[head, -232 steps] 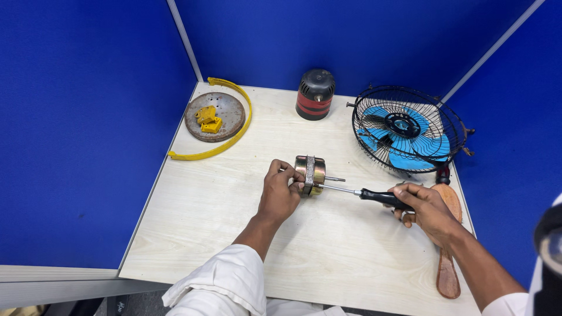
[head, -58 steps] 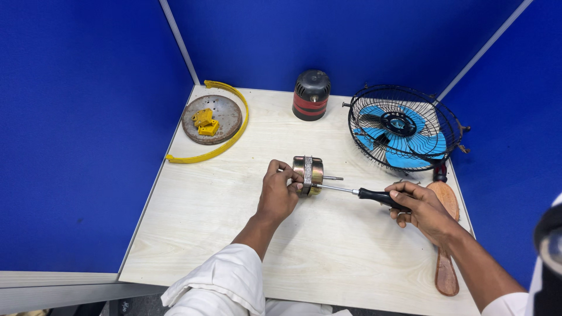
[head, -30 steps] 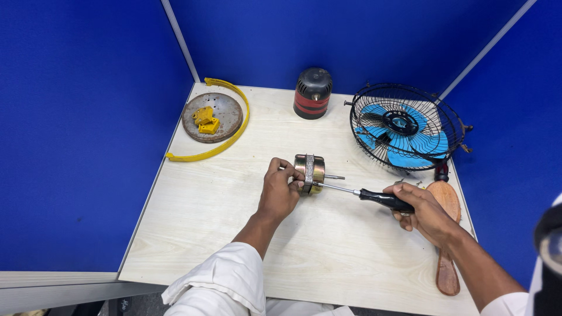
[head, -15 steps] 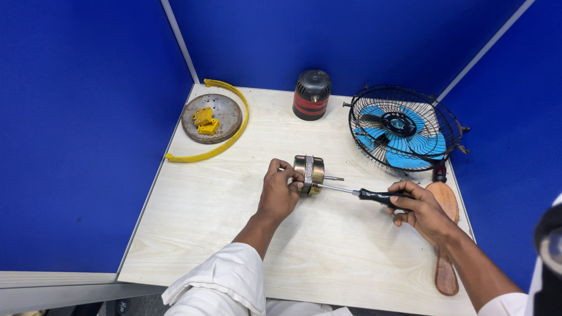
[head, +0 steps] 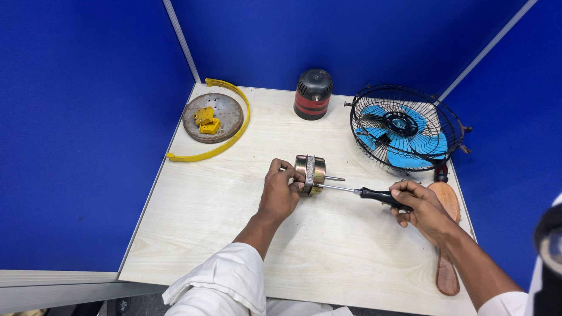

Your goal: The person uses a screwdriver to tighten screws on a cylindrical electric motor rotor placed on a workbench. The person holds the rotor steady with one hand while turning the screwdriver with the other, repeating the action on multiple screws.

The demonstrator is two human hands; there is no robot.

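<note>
One motor (head: pixel 310 174), mid-table: my left hand (head: pixel 280 193) grasps it from its near-left side, wrist bent. My right hand (head: pixel 422 209), right of the motor, clenches one screwdriver (head: pixel 363 192), tip at the motor. One round plate (head: pixel 212 117), far left of the motor, holds two yellow pieces (head: pixel 206 118). One fan (head: pixel 405 129), one cap (head: pixel 312 93).

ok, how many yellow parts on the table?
2 that show. A curved yellow strip lies around the round metal plate at the back left corner of the table; a small yellow bracket sits on that plate. More may be hidden under it.
</note>
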